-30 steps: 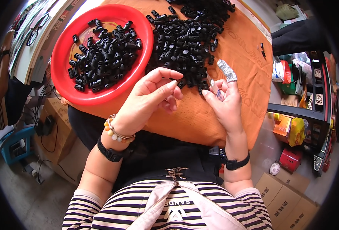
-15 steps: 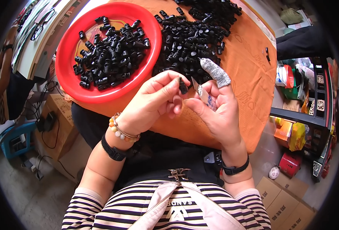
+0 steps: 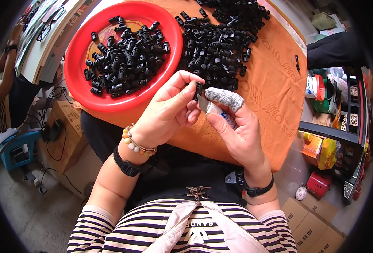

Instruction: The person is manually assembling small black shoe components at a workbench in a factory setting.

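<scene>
Between the thumb and forefinger of my left hand [image 3: 167,103] is a small black cord lock [image 3: 198,87], partly covered by the fingertips. My right hand [image 3: 243,133] grips a short knife blade [image 3: 203,103] by its pale wrapped end, its metal tip right at the cord lock. A grey knitted finger cover [image 3: 225,98] sleeves my right index finger, which bends over the blade. Beyond my left hand, a round red plastic tray [image 3: 177,50] carries many similar black cord locks [image 3: 129,57]. A large loose heap of them [image 3: 214,52] lies beside the tray.
An orange cloth [image 3: 275,101] covers the table. Two small black pieces [image 3: 297,63] lie near its right edge. Shelves with goods [image 3: 338,130] and cardboard boxes [image 3: 309,223] stand on the right. On the left are a wooden box [image 3: 68,130], cables, a blue stool [image 3: 15,149] and another person's arm [image 3: 5,76].
My right index finger has come down from pointing up and now curls over the blade. The right hand has moved left, bringing the blade up to the cord lock in my left hand.
</scene>
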Available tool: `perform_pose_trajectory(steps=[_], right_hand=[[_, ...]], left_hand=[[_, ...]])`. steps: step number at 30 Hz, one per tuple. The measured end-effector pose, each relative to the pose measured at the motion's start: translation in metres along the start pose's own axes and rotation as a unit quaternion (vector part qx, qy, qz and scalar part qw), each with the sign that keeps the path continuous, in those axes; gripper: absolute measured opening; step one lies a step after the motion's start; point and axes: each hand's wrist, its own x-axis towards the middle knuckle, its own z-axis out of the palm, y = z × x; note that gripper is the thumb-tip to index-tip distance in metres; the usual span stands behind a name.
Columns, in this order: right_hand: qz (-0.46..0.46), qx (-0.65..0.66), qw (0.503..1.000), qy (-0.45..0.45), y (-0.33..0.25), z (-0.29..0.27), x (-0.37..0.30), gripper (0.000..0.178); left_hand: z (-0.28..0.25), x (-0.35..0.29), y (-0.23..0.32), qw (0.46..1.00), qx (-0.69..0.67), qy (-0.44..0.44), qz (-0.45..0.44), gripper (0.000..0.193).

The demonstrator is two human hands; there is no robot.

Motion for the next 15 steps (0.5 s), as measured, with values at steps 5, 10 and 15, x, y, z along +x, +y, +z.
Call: perform_pose_trajectory(steps=[5,10,15], right_hand=[[-0.024,-0.019,0.999,0.012,0.0025,0.0004,0.0005,0.029],[-0.017,-0.033,0.999,0.003,-0.0026,0.0004,0.0002,0.028],[-0.018,-0.050,0.999,0.000,-0.0026,0.0004,-0.0001,0.027]], left_hand=[[0.0035,0.0003,-0.0005,1.000,0.010,-0.004,0.007,0.017],[0.0017,-0.0002,-0.0002,1.000,0.018,-0.012,0.012,0.016],[0.0043,-0.0007,0.0021,1.000,0.011,-0.010,0.011,0.013]])
